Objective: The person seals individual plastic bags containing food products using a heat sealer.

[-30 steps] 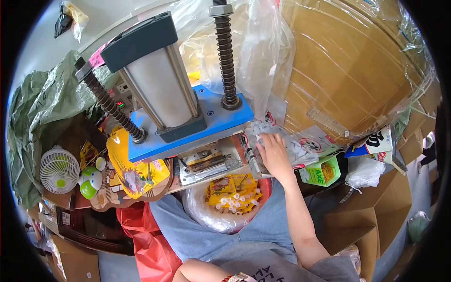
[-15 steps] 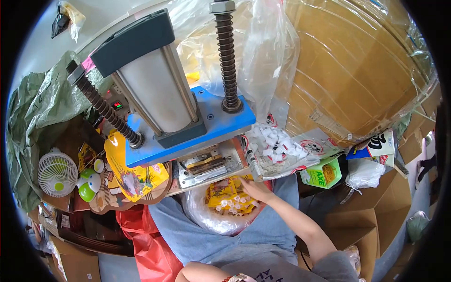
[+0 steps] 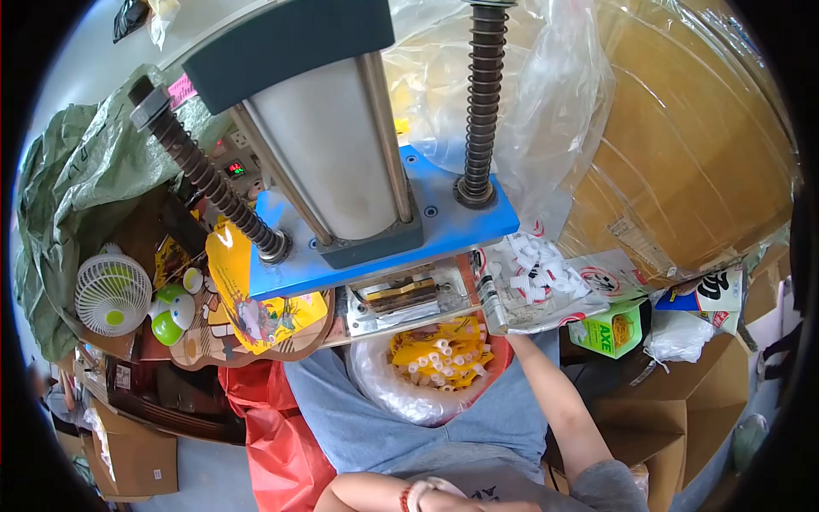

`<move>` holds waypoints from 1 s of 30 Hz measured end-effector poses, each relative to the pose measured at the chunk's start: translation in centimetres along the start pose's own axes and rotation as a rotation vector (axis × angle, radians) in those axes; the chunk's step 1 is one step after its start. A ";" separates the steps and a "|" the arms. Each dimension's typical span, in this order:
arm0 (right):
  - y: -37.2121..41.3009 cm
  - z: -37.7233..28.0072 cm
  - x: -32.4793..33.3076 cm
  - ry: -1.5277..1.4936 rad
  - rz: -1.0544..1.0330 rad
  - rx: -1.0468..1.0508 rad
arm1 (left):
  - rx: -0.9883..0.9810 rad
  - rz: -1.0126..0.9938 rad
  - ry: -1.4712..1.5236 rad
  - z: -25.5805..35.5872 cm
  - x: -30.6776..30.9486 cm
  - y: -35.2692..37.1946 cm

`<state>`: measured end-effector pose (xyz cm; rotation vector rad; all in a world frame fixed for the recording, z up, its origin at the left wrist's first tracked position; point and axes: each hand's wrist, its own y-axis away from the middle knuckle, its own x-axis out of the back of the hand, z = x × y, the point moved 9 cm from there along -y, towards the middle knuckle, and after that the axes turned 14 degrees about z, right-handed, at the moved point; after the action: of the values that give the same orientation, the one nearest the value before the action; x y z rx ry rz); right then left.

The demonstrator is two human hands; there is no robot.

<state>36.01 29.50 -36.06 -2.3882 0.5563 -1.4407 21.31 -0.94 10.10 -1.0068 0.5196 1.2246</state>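
My right hand is hidden at the table's front edge, below the plastic sheet; only the wrist and forearm (image 3: 554, 397) show. It is nearest to a plastic-lined container (image 3: 371, 384) on my lap, full of yellow pouches (image 3: 465, 337) with white spouts. My left hand (image 3: 482, 505) lies at the bottom edge of the view, across my body, with bracelets at the wrist; its fingers are cut off. In front stands a press with a blue plate (image 3: 452, 226) and a metal jig (image 3: 401, 300) under it. Small white plastic pieces (image 3: 542, 271) lie on the printed plastic sheet (image 3: 512, 317).
Left of the press are a yellow printed bag (image 3: 299, 322) on a wooden board (image 3: 200, 341), a small fan (image 3: 113, 294) and a green-and-white figure (image 3: 173, 314). A green AXE box (image 3: 607, 333), open cartons (image 3: 640, 418) and a large wrapped carton (image 3: 708, 154) are on the right.
My right hand has left the pouches and moved right, out of sight below the sheet. The camera view has shifted, and more of my left wrist and bracelets shows.
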 end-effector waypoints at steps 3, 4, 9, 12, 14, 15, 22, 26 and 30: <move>-0.9 1.2 1.2 -0.007 0.037 -0.031 | -0.020 0.349 -0.451 1.6 8.0 2.9; -1.1 1.3 1.8 -0.013 0.043 -0.045 | 0.005 0.575 -0.611 1.7 13.3 4.8; -1.9 1.9 3.5 -0.055 0.066 -0.073 | 0.309 1.896 -2.199 6.3 29.6 29.1; -0.9 0.9 5.4 -0.126 0.130 -0.034 | 0.057 2.073 -2.146 7.6 29.6 35.6; 1.6 -1.3 7.7 -0.214 0.212 0.034 | -0.081 2.113 -2.078 8.7 27.5 35.3; 3.1 -3.3 9.4 -0.279 0.205 0.052 | -0.124 2.156 -1.949 9.3 25.5 34.0; 10.1 -12.6 20.6 -0.868 -0.399 -0.434 | -0.600 2.097 -2.178 12.5 10.6 29.1; 7.7 -17.2 24.3 -1.022 -0.554 -0.428 | 0.121 2.296 -2.585 17.7 9.7 30.2; 6.3 -22.6 25.7 -1.171 -0.433 -0.489 | -0.076 1.851 -2.497 15.0 12.4 31.1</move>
<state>25.67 10.75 -8.64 -3.2678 0.0587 0.2364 -6.66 18.63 -3.25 -1.5914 0.8179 -2.2365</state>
